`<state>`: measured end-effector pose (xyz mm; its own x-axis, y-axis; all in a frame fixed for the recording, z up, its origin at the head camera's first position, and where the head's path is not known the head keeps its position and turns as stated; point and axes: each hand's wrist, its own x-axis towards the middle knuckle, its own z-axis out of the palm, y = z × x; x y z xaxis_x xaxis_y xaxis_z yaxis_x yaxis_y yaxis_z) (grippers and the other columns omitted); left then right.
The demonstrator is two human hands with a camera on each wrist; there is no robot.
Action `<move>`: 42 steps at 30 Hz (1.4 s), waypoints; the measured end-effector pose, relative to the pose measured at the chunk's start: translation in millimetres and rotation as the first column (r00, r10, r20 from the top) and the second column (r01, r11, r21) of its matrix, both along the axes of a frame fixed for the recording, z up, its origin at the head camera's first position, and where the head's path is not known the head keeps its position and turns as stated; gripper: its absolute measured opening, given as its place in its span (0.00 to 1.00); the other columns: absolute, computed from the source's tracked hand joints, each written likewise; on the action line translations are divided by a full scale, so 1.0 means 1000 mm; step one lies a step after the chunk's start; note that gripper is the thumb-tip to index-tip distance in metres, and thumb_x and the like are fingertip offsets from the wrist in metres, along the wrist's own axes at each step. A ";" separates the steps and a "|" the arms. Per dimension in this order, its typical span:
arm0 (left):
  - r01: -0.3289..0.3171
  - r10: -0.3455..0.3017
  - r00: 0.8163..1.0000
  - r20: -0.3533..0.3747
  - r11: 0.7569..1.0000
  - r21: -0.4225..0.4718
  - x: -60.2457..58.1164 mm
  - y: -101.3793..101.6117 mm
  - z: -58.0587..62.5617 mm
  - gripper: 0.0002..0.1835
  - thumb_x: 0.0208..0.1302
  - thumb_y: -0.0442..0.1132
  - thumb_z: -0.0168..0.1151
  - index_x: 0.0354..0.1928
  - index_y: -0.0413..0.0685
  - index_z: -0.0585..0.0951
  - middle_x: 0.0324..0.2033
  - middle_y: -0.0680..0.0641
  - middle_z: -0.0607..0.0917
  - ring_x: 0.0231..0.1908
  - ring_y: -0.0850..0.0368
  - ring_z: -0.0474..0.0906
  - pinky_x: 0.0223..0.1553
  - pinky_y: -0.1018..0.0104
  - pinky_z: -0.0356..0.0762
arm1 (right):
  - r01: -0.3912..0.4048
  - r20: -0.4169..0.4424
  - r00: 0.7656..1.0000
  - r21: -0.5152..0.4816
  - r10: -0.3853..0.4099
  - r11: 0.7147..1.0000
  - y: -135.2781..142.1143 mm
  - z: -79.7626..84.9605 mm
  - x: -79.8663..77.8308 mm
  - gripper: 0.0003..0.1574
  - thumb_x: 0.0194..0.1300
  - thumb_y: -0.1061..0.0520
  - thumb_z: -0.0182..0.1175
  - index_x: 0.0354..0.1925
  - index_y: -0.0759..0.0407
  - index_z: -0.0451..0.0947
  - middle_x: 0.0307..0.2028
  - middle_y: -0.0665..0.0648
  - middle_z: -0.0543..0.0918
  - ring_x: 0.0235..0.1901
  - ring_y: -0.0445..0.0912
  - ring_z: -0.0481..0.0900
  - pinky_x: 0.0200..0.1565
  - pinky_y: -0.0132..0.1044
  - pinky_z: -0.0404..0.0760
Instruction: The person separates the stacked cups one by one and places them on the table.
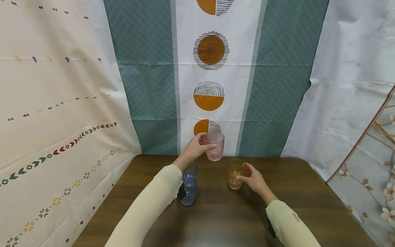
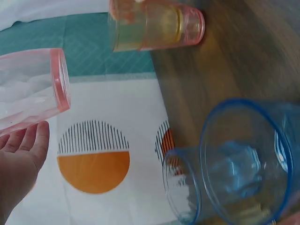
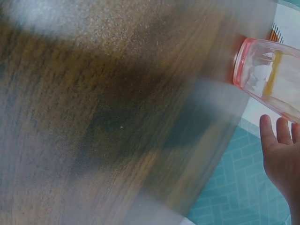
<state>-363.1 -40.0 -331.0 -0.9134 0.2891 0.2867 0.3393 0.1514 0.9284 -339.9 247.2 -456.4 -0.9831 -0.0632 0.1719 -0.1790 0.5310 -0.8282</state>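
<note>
My left hand [image 1: 195, 149] grips a clear pink tumbler [image 1: 216, 150] in the air above the table's far edge, thumb on the near side. In the left wrist view, that pink tumbler [image 2: 30, 86] lies across the fingertips. To its right, my right hand [image 1: 255, 180] holds nested tumblers [image 1: 234, 173], a yellow one inside a pink one, thumb in front. Their pink base [image 3: 243, 63] is at the tabletop in the right wrist view. Blue tumblers [image 1: 189, 195] stand beneath my left forearm, which partly hides them.
The brown wooden table [image 1: 213, 219] ends at a hanging cloth [image 1: 154, 113] with green bands and orange circles. Patterned cloths hang at both sides. Something yellowish shows behind the left forearm, mostly hidden.
</note>
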 end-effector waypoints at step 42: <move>0.068 -0.067 0.998 0.009 0.996 -0.050 0.077 -0.138 -0.039 0.39 0.62 0.39 0.70 0.71 0.38 0.62 0.64 0.37 0.74 0.65 0.41 0.69 0.61 0.57 0.73 | 0.011 0.021 1.000 -0.006 -0.011 1.000 0.000 -0.002 0.000 0.50 0.62 0.53 0.70 0.73 0.68 0.56 0.70 0.70 0.65 0.66 0.66 0.66 0.64 0.59 0.66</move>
<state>-285.7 -177.6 -369.8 -0.8934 0.3641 0.2633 0.3432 0.1749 0.9228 -340.2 247.3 -458.8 -0.9871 -0.0516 0.1515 -0.1558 0.5275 -0.8352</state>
